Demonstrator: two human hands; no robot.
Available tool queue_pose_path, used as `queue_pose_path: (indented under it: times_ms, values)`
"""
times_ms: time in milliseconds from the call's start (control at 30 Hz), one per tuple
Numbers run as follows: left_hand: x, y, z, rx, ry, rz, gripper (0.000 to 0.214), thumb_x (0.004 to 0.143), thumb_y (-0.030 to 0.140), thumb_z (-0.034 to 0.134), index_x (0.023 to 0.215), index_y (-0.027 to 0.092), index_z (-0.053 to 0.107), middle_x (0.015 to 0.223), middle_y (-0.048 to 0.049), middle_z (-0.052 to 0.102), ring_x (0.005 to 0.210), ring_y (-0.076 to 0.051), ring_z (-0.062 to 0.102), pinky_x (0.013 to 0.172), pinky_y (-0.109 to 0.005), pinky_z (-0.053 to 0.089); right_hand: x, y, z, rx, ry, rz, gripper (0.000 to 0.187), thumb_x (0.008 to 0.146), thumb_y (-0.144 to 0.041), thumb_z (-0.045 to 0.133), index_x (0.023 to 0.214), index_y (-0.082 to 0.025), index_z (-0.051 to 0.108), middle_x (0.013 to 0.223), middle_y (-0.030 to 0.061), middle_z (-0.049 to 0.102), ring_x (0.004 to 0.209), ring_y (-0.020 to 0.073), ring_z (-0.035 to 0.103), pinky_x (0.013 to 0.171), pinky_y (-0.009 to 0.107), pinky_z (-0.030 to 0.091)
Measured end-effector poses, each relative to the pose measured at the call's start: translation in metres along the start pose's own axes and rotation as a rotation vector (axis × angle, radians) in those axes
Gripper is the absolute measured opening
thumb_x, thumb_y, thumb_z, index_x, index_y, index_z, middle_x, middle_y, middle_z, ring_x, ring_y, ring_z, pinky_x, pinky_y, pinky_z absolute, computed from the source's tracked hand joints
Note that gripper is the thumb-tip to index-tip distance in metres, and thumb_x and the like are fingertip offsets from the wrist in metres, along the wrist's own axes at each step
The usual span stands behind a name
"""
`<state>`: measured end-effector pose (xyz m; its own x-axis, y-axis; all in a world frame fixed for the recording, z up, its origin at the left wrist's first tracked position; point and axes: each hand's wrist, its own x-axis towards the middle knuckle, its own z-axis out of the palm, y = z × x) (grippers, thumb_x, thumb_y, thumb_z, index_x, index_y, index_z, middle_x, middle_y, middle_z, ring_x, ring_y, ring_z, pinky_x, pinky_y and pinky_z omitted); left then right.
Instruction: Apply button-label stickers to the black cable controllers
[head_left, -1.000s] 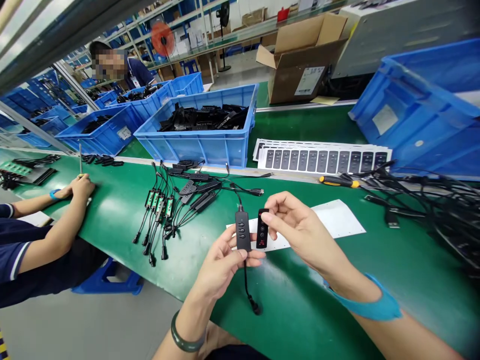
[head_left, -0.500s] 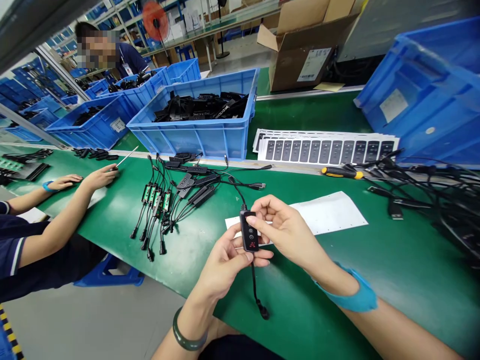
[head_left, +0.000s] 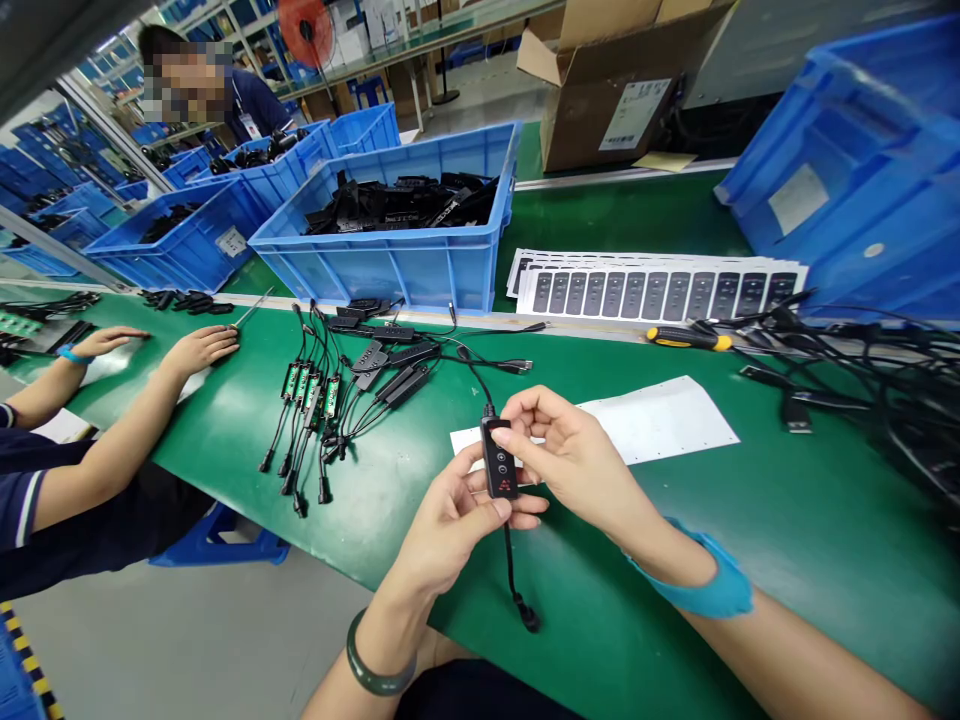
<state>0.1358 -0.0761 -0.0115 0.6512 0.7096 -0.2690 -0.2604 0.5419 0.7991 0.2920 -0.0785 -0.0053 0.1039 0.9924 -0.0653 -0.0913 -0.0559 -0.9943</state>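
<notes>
A small black inline controller [head_left: 500, 462] on a black cable sits upright between my hands, above the green belt. My left hand [head_left: 459, 522] grips its lower part, fingers closed around it. From the right, my right hand [head_left: 571, 455] pinches its upper edge, where a black label with red marks lies on its face. The cable hangs down to a plug [head_left: 529, 618] on the belt. Under my hands lies a white backing sheet [head_left: 664, 418].
Wired controllers and green circuit boards [head_left: 334, 390] lie to the left. Label sheets [head_left: 652, 290], a yellow-handled screwdriver [head_left: 686, 338] and tangled cables [head_left: 855, 370] are at the right. Blue bins [head_left: 390, 265] stand behind. A co-worker's hands [head_left: 199, 350] rest at the left.
The label my right hand held beside the controller now lies on its face. The co-worker's hand at the left has lowered its thin tool and spread out on the belt.
</notes>
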Motion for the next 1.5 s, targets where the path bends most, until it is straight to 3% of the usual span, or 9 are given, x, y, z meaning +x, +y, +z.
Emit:
queue_pose_path:
  times_ms: [500,667,767,867,1033,1133,1233,1333,1500]
  values:
    - [0.0,-0.003,0.006,0.144,0.085,0.029,0.057,0.082,0.034,0.072,0.133,0.018,0.052,0.113,-0.0136,0.069,0.092,-0.024,0.071,0.077,-0.033,0.056,-0.001,0.008,0.002,-0.143,0.056,-0.043,0.018,0.084,-0.038,0.063,0.089,-0.022,0.055,0.072,-0.0009,0.051,0.062,0.0134,0.052,0.047,0.022,0.048]
    - [0.001,-0.006,0.005,0.165,0.097,0.062,0.054,0.084,0.033,0.071,0.132,0.018,0.052,0.1,-0.0105,0.07,0.088,-0.023,0.071,0.07,-0.029,0.055,0.002,0.008,-0.003,-0.272,0.11,-0.045,0.036,0.08,-0.036,0.066,0.11,-0.022,0.051,0.079,-0.0011,0.051,0.066,0.0136,0.054,0.051,0.024,0.049]
    - [0.002,-0.003,0.003,0.148,0.083,0.06,0.054,0.079,0.031,0.075,0.127,0.017,0.055,0.099,-0.0094,0.07,0.084,-0.021,0.071,0.065,-0.026,0.053,0.003,0.008,-0.004,-0.237,-0.059,0.059,0.064,0.071,-0.033,0.075,0.127,-0.022,0.046,0.088,0.001,0.056,0.068,0.0138,0.058,0.052,0.025,0.05]
    - [0.005,-0.002,0.001,0.152,0.071,0.028,0.05,0.072,0.028,0.082,0.116,0.015,0.062,0.097,-0.0095,0.071,0.08,-0.019,0.07,0.061,-0.023,0.052,0.003,0.009,-0.002,-0.069,-0.314,0.22,0.08,0.071,-0.027,0.074,0.139,-0.024,0.032,0.075,-0.0056,0.058,0.048,0.0097,0.053,0.044,0.023,0.045]
    - [0.01,-0.007,-0.001,0.154,0.108,-0.015,0.038,0.076,0.042,0.078,0.092,0.01,0.068,0.084,-0.0103,0.071,0.06,-0.012,0.064,0.051,-0.019,0.047,0.01,0.015,-0.002,-0.096,-0.16,0.085,0.03,0.082,-0.042,0.065,0.097,-0.018,0.057,0.07,-0.0024,0.058,0.054,0.0095,0.053,0.05,0.022,0.043]
    - [0.011,-0.01,0.0,0.123,0.134,-0.054,0.046,0.074,0.046,0.078,0.099,0.01,0.067,0.088,-0.0113,0.072,0.062,-0.013,0.067,0.049,-0.019,0.048,0.013,0.016,-0.006,-0.128,-0.101,0.058,0.04,0.091,-0.054,0.049,0.085,-0.017,0.062,0.059,-0.0024,0.053,0.055,0.0119,0.053,0.052,0.024,0.042]
    - [0.011,-0.014,-0.001,0.069,0.192,-0.065,0.052,0.073,0.053,0.076,0.101,0.011,0.065,0.079,-0.0069,0.069,0.062,-0.015,0.069,0.049,-0.02,0.051,0.012,0.016,-0.006,-0.125,-0.135,0.052,0.039,0.093,-0.049,0.045,0.101,-0.015,0.065,0.061,-0.0017,0.056,0.055,0.0127,0.055,0.054,0.026,0.046]
    - [0.014,-0.019,-0.004,0.062,0.233,-0.027,0.051,0.074,0.059,0.072,0.093,0.012,0.065,0.073,-0.0044,0.067,0.06,-0.015,0.068,0.048,-0.02,0.051,0.009,0.018,-0.002,-0.165,-0.196,0.065,0.04,0.086,-0.034,0.054,0.122,-0.017,0.057,0.08,0.0007,0.064,0.045,0.0091,0.053,0.048,0.025,0.046]
    - [0.017,-0.024,-0.005,0.196,0.287,0.026,0.046,0.077,0.059,0.069,0.096,0.018,0.07,0.07,-0.0012,0.068,0.055,-0.013,0.063,0.049,-0.021,0.051,0.004,0.024,0.008,-0.248,-0.127,0.007,0.033,0.085,-0.025,0.053,0.118,-0.02,0.058,0.079,0.0021,0.065,0.041,0.0118,0.054,0.041,0.027,0.044]
